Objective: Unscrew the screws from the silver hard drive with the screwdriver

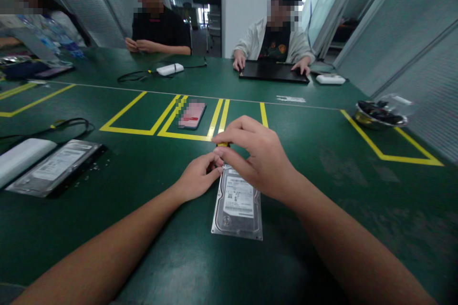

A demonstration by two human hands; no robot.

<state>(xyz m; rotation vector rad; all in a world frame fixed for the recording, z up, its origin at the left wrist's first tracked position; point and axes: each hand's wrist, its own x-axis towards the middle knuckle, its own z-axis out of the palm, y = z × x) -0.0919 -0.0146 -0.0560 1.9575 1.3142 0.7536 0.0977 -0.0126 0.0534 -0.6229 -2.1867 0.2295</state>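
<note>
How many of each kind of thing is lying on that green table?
Hard drives: 2
White boxes: 3
Phones: 1
Laptops: 1
Bowls: 1
Total: 8

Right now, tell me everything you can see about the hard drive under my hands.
The hard drive is a flat, rectangular, silvery metal unit lying label-up on the green table. A white label with small black print and a barcode covers most of its top, and screw holes show at the near corners. Its far end is hidden under the right hand, which pinches a small yellow-tipped tool there. The left hand touches the far left corner.
</note>
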